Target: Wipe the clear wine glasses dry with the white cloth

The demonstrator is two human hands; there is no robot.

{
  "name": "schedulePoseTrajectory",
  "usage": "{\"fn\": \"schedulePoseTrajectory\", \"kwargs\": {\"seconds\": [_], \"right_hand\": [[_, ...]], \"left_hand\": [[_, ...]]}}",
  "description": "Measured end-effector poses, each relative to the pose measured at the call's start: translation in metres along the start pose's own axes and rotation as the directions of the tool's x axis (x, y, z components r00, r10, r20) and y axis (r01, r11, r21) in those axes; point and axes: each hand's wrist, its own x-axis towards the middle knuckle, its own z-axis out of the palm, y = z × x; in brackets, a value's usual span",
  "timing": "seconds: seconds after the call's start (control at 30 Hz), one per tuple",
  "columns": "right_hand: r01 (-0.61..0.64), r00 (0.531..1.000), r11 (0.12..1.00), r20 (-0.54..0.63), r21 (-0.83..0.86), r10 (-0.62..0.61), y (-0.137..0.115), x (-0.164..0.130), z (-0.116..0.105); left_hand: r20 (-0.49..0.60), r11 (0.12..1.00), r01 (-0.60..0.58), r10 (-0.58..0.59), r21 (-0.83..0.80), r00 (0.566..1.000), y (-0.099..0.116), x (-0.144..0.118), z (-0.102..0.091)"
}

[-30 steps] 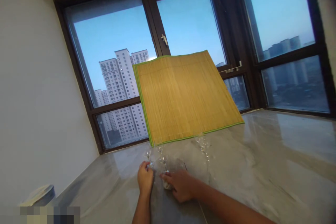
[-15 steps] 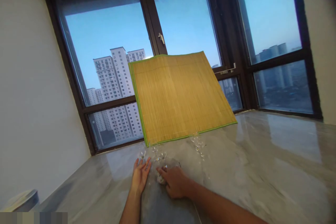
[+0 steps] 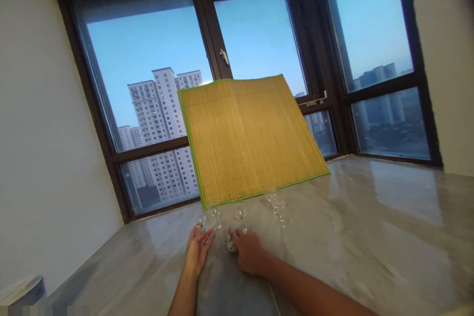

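My left hand (image 3: 199, 244) has its fingers spread, palm turned up. A small clear stemmed glass (image 3: 200, 220) stands right at its fingertips; whether they touch it I cannot tell. My right hand (image 3: 250, 252) is closed on a crumpled whitish cloth (image 3: 231, 243) pressed to the marble-look surface (image 3: 333, 237). Just beyond this hand is another stemmed glass (image 3: 241, 214), its foot close to the knuckles. Between the two hands, a little farther back, a clear glass (image 3: 216, 213) stands upright.
More clear glasses (image 3: 274, 202) stand in a group to the right, near the bottom edge of a bamboo mat (image 3: 252, 138) with green trim. The mat leans on the dark-framed window (image 3: 207, 34). A round container (image 3: 22, 290) is at lower left by the white wall.
One stemmed glass has shifted right, away from the glass beside it. My right hand and the cloth have moved slightly farther forward. My left hand stays nearly where it was; the view has turned slightly.
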Motion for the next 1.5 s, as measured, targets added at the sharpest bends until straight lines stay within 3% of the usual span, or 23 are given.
{"fn": "schedulePoseTrajectory", "kwargs": {"seconds": [0.1, 0.37, 0.63, 0.8, 1.1, 1.5], "right_hand": [[0.033, 0.999, 0.999, 0.025, 0.022, -0.034, 0.01, 0.0, -0.002], [-0.129, 0.991, 0.989, 0.039, 0.073, 0.127, 0.038, 0.004, -0.005], [-0.206, 0.979, 0.975, 0.032, 0.088, 0.204, 0.068, 0.01, -0.006], [-0.259, 0.966, 0.962, 0.015, 0.091, 0.258, 0.068, 0.011, -0.005], [-0.374, 0.927, 0.923, 0.026, 0.09, 0.373, 0.071, 0.014, -0.004], [-0.407, 0.913, 0.906, 0.012, 0.12, 0.408, 0.071, 0.011, -0.007]], "left_hand": [[-0.041, 1.0, -0.001, 0.002, 0.016, 0.999, -0.001, -0.002, 0.004], [-0.063, 1.0, -0.013, 0.015, 0.027, 0.998, -0.002, -0.008, 0.01], [-0.067, 0.997, -0.005, 0.011, 0.081, 0.998, -0.006, -0.017, 0.019], [-0.017, 0.992, 0.044, -0.042, 0.116, 0.999, -0.007, -0.026, 0.024], [-0.044, 0.985, 0.031, -0.024, 0.167, 0.999, -0.01, -0.027, 0.025], [-0.041, 0.969, -0.009, 0.02, 0.248, 0.999, -0.016, -0.024, 0.026]]}}
